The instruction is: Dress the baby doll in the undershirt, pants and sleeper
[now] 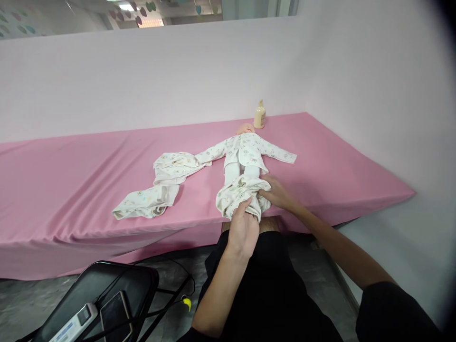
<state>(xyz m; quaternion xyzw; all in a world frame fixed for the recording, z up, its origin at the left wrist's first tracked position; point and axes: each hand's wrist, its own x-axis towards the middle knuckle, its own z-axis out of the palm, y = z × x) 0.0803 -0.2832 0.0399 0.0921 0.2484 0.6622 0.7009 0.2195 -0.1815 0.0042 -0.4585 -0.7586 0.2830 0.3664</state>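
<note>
A baby doll (245, 128) lies on its back, its head toward the wall, in a white printed long-sleeved top (247, 151). Its white legs (232, 172) show below the hem. White printed baby pants (231, 194) are bunched around the lower legs, hiding the feet. My left hand (245, 230) grips the near edge of the pants, thumb on top. From the right side, my right hand (276, 192) holds the bunched fabric, its fingertips partly hidden in the folds.
The doll lies on a pink cloth-covered table (99, 175) against white walls. Left of it are a crumpled white printed garment (173, 166) and a folded one (144, 202). A pump bottle (260, 116) stands by the doll's head. A black chair (138, 280) holds a phone (116, 318) and a white device (76, 323).
</note>
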